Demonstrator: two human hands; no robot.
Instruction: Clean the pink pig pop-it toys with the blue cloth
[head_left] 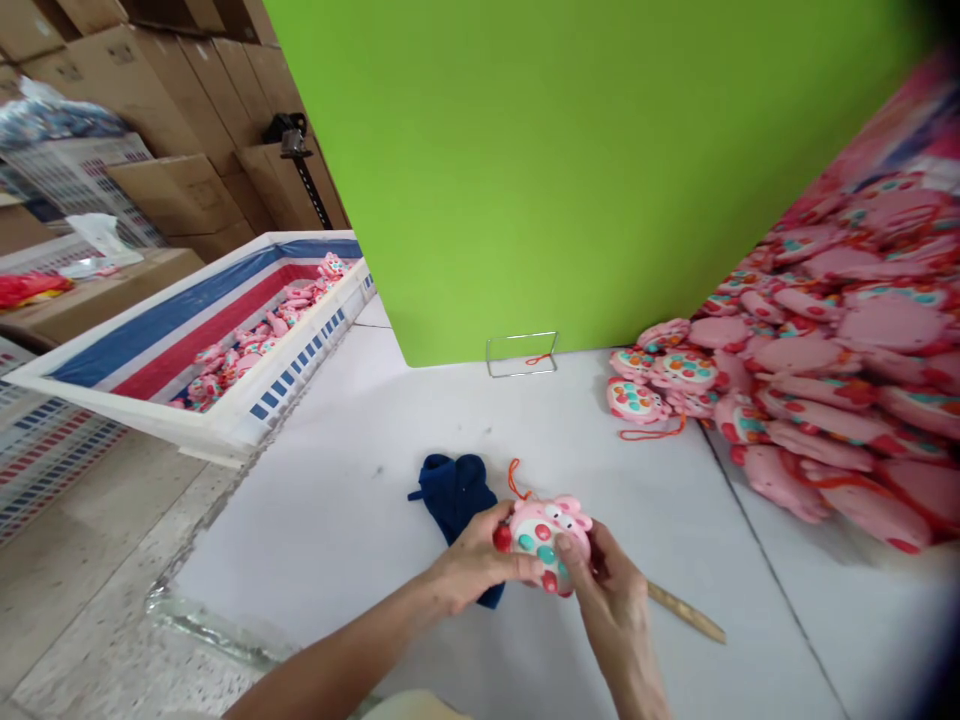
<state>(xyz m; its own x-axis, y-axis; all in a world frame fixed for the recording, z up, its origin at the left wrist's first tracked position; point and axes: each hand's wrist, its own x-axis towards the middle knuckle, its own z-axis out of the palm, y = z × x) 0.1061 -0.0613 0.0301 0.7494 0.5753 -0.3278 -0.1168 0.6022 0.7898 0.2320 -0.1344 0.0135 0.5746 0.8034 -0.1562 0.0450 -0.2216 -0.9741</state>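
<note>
Pink toy (534,532) sits at the lower centre of the frame, long axis slanting slightly down to the right, pinched between left hand (484,555) and right hand (611,590), both touching it.

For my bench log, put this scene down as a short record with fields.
held: pink animal-shaped toy with red and teal spots, orange cord loop
left hand: grips its left side
right hand: grips its right side, thumb on spotted face
near hands: navy-blue cloth, brown wooden stick
far edge: silver wire frame, bright-green panel
right: heap of similar pink toys
left: white plastic basket, striped lining, more pink toys
</note>
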